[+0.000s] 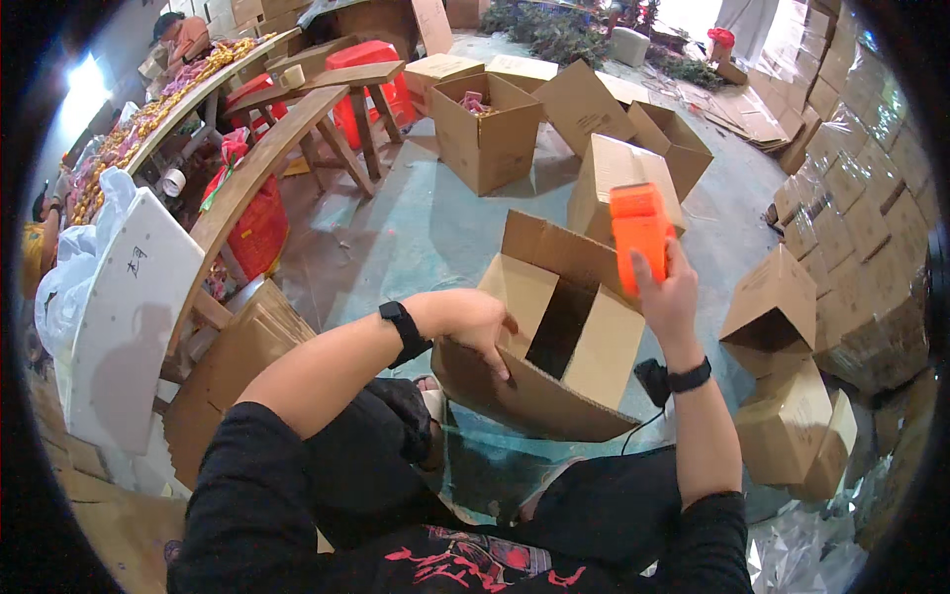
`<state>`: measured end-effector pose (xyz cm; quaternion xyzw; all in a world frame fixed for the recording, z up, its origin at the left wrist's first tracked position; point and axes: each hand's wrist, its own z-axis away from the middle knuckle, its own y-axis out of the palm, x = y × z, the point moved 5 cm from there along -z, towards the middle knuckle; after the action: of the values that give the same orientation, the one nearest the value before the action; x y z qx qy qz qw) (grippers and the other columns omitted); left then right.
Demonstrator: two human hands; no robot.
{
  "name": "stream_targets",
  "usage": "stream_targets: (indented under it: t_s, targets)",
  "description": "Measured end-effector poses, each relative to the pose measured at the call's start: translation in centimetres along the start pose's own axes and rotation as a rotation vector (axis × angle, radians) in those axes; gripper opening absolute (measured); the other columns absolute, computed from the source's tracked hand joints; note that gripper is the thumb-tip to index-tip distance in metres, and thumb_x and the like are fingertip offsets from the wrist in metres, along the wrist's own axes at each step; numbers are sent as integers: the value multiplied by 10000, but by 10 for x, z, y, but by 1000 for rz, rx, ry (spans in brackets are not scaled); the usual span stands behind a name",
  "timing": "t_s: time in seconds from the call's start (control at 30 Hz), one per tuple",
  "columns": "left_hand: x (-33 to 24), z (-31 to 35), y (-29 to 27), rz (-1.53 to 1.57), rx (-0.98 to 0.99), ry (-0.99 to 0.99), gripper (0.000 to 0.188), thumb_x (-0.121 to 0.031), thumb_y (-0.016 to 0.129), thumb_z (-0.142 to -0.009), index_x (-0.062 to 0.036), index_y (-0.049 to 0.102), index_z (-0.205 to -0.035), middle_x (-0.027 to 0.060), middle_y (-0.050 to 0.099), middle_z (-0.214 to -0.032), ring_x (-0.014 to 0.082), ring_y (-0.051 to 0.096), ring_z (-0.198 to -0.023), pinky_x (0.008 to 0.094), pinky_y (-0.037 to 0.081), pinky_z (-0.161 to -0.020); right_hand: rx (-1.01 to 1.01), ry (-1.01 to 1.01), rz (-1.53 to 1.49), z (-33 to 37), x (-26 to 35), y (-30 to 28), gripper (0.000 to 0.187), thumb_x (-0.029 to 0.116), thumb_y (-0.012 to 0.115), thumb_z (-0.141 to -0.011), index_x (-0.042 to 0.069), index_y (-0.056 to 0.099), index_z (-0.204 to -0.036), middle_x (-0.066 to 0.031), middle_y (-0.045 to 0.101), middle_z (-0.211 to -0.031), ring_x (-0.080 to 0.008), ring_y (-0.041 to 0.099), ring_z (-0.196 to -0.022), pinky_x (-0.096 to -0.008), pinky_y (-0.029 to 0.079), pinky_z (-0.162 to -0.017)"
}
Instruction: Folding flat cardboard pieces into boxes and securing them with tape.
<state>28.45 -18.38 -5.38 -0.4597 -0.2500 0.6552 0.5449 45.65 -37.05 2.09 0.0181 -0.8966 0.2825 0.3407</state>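
In front of me is an open cardboard box [515, 396]. Its two narrow inner flaps are folded inward with a dark gap between them, while the long outer flaps stand up and outward. My left hand [475, 325] is closed over the near long flap, thumb on one side and fingers on the other. Raised above the box's right side, my right hand [671, 297] holds an orange tape dispenser [641, 223] upright, apart from the box. The tape itself cannot be made out.
Behind the box stand a closed carton [618, 183] and open cartons [485, 139]. Stacked boxes [861, 247] wrapped in film line the right side, near smaller cartons [782, 396]. Wooden benches [257, 168], red bags [259, 228] and folded cardboard [237, 361] lie left. Another person [183, 38] is far left.
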Motion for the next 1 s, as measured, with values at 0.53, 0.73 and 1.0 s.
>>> stream_targets:
  t_s: [0.53,0.73,1.0]
  targets:
    - [48,-30,74,116,-828,-431,1242,-662,708,-697,95,83,-1456,283,405,-1298,426,459,-1190,478,412,-980,798,434,287,30,-49,-9,492,484,647,-834,-7,669,-868,-211,679,-823,-357,662,-795,-416,512,-706]
    - [44,-42,56,339,-852,-446,1276,-680,704,-693,163,85,-1424,365,416,-1298,483,512,-1139,450,453,-956,1117,195,641,83,-47,36,569,539,567,-838,-13,691,-781,-218,666,-775,-365,651,-781,-443,514,-710]
    - [90,-79,41,501,-616,-613,717,-612,490,-888,45,528,-1170,279,619,-1137,423,590,-1072,456,459,-915,863,163,631,95,-53,48,519,475,635,-819,-39,645,-889,-221,671,-814,-363,654,-759,-438,522,-710]
